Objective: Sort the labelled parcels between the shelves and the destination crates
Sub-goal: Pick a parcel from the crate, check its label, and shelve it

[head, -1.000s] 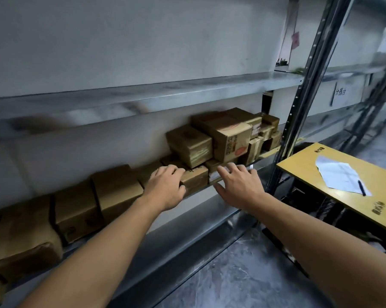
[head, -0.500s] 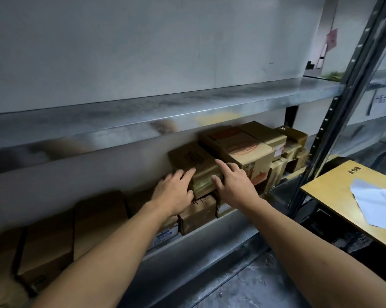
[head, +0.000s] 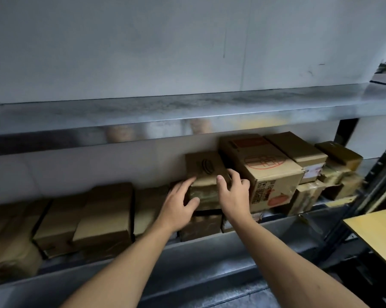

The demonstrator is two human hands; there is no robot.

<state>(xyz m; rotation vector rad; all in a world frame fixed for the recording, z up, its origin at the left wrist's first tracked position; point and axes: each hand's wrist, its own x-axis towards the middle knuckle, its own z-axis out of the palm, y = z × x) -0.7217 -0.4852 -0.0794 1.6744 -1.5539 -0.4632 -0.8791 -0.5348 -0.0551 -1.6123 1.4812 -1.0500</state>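
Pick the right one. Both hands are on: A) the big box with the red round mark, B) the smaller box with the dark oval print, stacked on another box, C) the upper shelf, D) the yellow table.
B: the left hand and right hand flank the small box with the oval print, which sits on a lower box, left of the red-marked box.

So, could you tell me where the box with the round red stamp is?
The red-stamped box sits right of centre on the lower shelf, immediately right of the small box both hands grip.
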